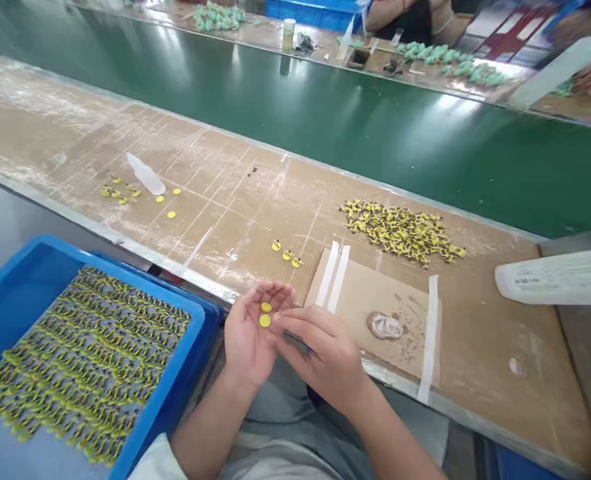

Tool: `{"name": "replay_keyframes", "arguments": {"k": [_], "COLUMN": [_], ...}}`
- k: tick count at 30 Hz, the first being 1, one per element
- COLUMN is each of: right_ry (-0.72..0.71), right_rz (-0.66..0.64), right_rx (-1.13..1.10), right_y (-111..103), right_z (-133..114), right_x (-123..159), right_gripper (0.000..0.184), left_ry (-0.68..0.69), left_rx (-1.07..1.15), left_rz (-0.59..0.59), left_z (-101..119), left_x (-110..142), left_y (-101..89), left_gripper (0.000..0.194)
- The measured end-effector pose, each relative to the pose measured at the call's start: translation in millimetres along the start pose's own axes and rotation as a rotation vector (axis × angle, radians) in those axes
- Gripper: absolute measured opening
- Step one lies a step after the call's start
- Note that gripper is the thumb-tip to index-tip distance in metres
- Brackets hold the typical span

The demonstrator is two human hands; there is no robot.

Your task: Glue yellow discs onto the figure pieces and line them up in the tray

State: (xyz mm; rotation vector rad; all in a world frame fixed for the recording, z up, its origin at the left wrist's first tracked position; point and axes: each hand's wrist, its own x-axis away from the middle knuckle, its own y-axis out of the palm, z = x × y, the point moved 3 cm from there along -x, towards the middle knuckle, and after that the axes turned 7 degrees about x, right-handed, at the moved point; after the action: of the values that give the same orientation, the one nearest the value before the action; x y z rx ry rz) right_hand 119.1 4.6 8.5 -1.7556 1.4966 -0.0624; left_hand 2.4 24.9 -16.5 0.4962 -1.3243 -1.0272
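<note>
My left hand [246, 343] is cupped palm up near the table's front edge, with small round yellow discs [266, 307] in it. My right hand [332, 357] reaches over it from the right, thumb and fingertips pinched at the edge of the nearer disc. Beyond my hands, three small yellow pieces with dark parts [287, 255] rest on the cardboard surface. To their right lies a heap of small yellow and dark pieces [400, 230]. A taped cardboard sheet [360, 283], with a whitish lump [386, 326] on it, is beside my right hand.
Left of me, a blue tray [198, 320] holds rows of yellow-green and dark pieces. A white bottle [146, 175] lies near loose yellow discs; another [555, 277] lies at right. A green conveyor belt [295, 107] runs behind the table. Other people [415, 20] sit across it near mint-green pieces [450, 61].
</note>
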Motion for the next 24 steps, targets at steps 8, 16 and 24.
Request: {"name": "replay_keyframes", "arguments": {"k": [8,16,24], "right_ry": [0.212,1.018,1.139], "right_rz": [0.005,0.198,0.262], "right_rx": [-0.055,-0.869,-1.069], "right_y": [-4.5,-22.6,-22.2], "right_z": [13.0,30.7,27.1], "right_x": [7.9,26.7,49.9], "right_gripper": [0.011,0.033,0.038], "left_ry": [-0.044,-0.101,0.026], "left_rx": [-0.032,-0.275,-0.575], "left_rz": [-0.039,-0.23,-0.48], "left_z": [-25.7,-33.9,-48.7], "left_x": [3.1,12.0,11.7], "left_y": [6.1,-3.9,-12.3], "left_gripper": [0.026,0.021,0.016]}}
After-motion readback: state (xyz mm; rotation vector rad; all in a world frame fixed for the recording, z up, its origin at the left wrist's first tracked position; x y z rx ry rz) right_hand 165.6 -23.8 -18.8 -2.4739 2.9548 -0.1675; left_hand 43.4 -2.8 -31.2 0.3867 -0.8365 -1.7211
